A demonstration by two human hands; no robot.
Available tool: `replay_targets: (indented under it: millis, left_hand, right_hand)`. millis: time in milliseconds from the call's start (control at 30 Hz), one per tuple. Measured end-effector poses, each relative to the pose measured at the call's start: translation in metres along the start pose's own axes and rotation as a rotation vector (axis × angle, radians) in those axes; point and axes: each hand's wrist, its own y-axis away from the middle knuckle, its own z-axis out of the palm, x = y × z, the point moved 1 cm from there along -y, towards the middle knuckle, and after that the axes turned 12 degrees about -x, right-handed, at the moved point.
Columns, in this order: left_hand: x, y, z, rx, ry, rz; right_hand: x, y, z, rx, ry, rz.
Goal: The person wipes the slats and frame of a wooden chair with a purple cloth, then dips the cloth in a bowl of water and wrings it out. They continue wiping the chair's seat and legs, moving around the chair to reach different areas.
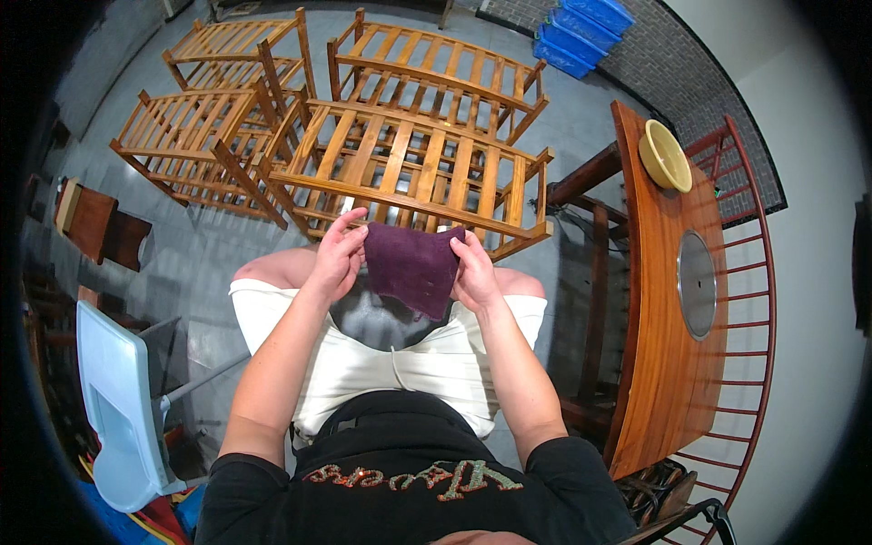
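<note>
A dark purple cloth (413,268) hangs spread between both of my hands, above my knees. My left hand (338,256) pinches its upper left corner. Its upper right edge is gripped by my right hand (472,270). The cloth droops down toward my lap and its lower edge is free. I am seated in pale shorts. Right in front of the cloth stands a slatted wooden rack (409,173).
Several more slatted wooden racks (195,136) stand on the grey floor ahead. A wooden table (658,318) with a round metal inset and a yellow bowl (665,156) is on my right. A pale blue chair (113,400) sits at my left. Blue crates (581,32) lie far back.
</note>
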Motion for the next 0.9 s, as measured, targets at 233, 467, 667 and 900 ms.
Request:
replay_targets:
  millis: [233,467,667,900]
  left_hand:
    - [0.012,0.010,-0.017,0.216,-0.190,0.010]
    - [0.024,0.010,-0.026,0.319,-0.431,0.049]
    - [0.027,0.016,-0.043,0.356,-0.577,-0.011]
    - [0.055,0.018,-0.026,0.388,-0.337,-0.286]
  right_hand:
    - [0.001,-0.001,-0.019,0.056,0.080,-0.085]
    - [0.009,0.005,-0.058,0.295,0.354,0.079]
    - [0.007,0.012,-0.065,0.220,0.186,0.083]
    - [-0.011,0.000,-0.049,0.114,0.161,0.068]
